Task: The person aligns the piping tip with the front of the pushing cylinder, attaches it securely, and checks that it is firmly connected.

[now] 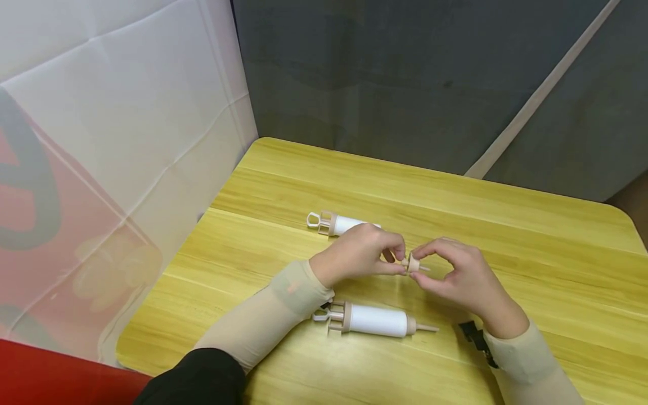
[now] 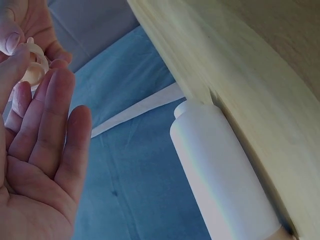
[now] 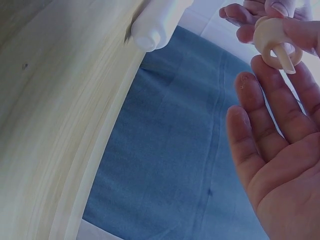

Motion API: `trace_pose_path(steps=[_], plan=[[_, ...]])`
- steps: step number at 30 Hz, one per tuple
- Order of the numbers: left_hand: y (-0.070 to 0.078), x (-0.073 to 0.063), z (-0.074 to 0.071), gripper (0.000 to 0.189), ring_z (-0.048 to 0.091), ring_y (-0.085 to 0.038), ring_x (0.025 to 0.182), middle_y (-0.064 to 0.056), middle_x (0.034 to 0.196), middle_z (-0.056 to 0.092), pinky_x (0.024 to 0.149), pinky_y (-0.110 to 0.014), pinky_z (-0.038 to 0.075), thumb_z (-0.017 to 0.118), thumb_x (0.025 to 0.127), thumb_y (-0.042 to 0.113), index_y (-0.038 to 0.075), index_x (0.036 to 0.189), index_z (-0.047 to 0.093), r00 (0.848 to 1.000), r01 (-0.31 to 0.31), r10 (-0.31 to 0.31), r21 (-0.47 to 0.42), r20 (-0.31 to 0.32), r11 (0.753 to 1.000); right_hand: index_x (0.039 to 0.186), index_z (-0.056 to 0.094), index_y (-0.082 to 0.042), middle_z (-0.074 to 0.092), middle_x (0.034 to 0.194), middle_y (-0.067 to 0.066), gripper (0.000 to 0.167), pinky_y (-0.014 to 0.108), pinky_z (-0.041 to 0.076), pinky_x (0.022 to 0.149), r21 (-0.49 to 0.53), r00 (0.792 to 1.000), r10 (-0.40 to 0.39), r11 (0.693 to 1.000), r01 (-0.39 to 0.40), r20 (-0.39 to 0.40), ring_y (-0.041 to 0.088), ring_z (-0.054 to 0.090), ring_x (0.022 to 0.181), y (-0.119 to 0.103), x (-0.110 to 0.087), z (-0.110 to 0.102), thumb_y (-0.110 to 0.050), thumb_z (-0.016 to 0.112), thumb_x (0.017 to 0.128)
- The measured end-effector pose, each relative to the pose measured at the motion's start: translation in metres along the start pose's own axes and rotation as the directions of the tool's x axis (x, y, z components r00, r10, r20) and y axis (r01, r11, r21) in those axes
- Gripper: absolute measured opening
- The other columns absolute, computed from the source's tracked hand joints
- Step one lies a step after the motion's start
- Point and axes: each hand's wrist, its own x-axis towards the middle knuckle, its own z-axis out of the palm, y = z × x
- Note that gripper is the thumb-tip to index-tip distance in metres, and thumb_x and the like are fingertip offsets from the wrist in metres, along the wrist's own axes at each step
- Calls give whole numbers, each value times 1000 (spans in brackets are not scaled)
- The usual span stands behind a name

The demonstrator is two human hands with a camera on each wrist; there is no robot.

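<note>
Between both hands, above the table, is a small beige ring-shaped cap (image 1: 414,263) with a thin pointed nozzle (image 3: 284,59) sticking out through it. My left hand (image 1: 361,253) pinches the nozzle's rear end between thumb and index finger, on the cap's left side. From the right, my right hand (image 1: 458,273) pinches the cap's rim with thumb and index finger; its other fingers look extended in the right wrist view. Behind my left hand lies a white-barrelled syringe (image 1: 349,225) with a beige collar and white loop handle. Its front end is a bare white neck (image 3: 147,41).
Nearer me, a second white syringe (image 1: 378,320) lies on its side, a beige nozzle on its right end and its handle partly behind my left sleeve. The wood-grain table (image 1: 283,180) meets a dark curtain (image 1: 405,73) behind and a pale cloth (image 1: 142,101) at left.
</note>
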Motion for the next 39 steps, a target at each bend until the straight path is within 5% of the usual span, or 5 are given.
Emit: trace_pose_path(steps=[15,23,31,39], plan=[[0,1,0,17,75,-7,79,6,84,73,74,-22,59,88,91,15,11,89,71,1000,-7,8,-48,9,999,101,77,-12,79,102,-2,33,18,52,96,12,999,-42,999,42,-24,19,76,91,2,1,0,-1,89,72],[0,1,0,15,75,-7,80,5,87,74,75,-25,61,87,91,14,11,92,73,1000,-11,12,-69,7,998,101,77,-12,79,102,-1,29,18,53,96,25,999,-44,999,44,-28,20,76,91,2,0,-1,-4,88,75],[-1,2,-1,13,73,-1,81,4,89,75,76,-13,54,85,93,12,10,93,73,999,-21,25,-134,33,991,102,77,-12,79,102,2,22,19,53,97,37,998,-44,998,45,-40,21,76,92,1,1,-2,-11,87,82],[0,2,-3,10,73,-3,82,5,89,75,77,-17,57,83,95,13,11,93,73,999,-42,45,-105,28,994,102,78,-12,79,101,2,18,18,53,97,35,998,-42,998,43,-49,21,76,91,0,1,-2,-22,85,90]])
